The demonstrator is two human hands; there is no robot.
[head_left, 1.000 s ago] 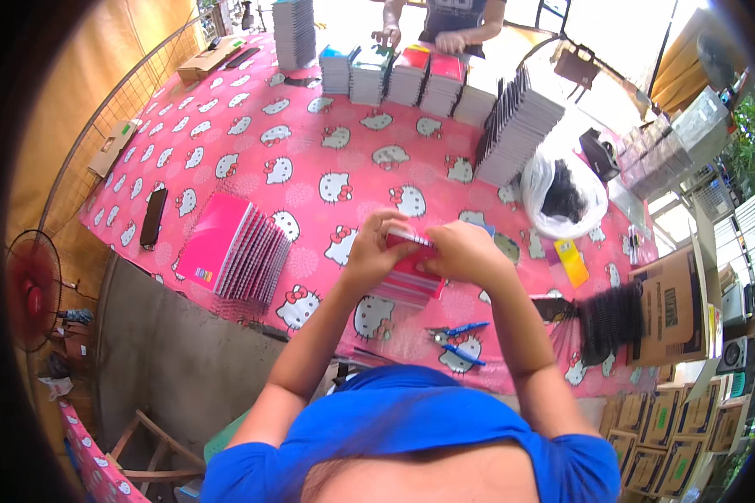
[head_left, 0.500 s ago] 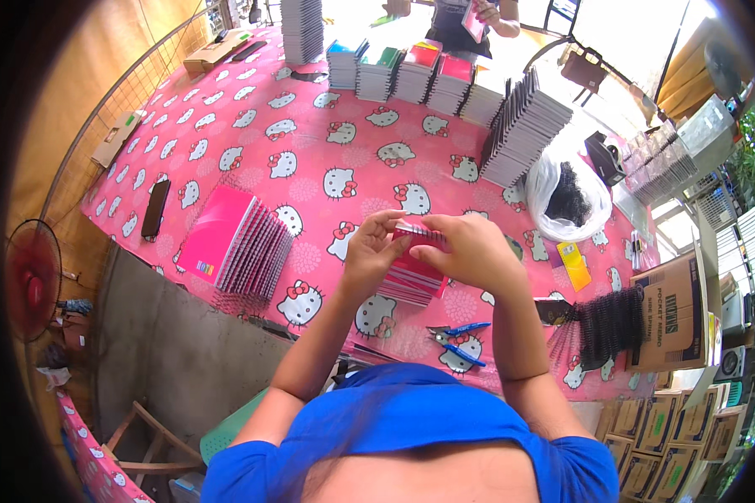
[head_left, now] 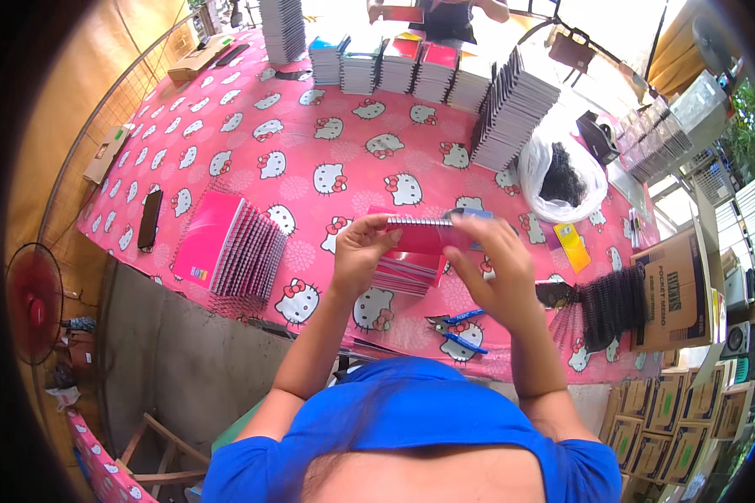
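My left hand (head_left: 362,256) pinches the left end of a small red spiral notebook (head_left: 421,239), its wire binding along the top edge. At its right end is my right hand (head_left: 499,264), fingers apart and partly blurred, thumb close to the cover. Below the held notebook lies a short stack of red-covered pads (head_left: 401,277), partly hidden. Blue-handled cutting pliers (head_left: 460,331) rest on the table near my right forearm. Left of my left hand stands a row of pink spiral notebooks (head_left: 226,251).
The pink patterned table (head_left: 327,142) holds several notebook stacks (head_left: 394,67) at the back and a taller stack (head_left: 512,113). To the right are a white plastic bag (head_left: 562,184), black wire coils (head_left: 608,310) and a cardboard box (head_left: 675,298). Across the table stands another person (head_left: 440,21).
My right hand has drawn back right from the binding, its fingers spreading. The notebook is turned so its whole top coil shows. The view has shifted slightly.
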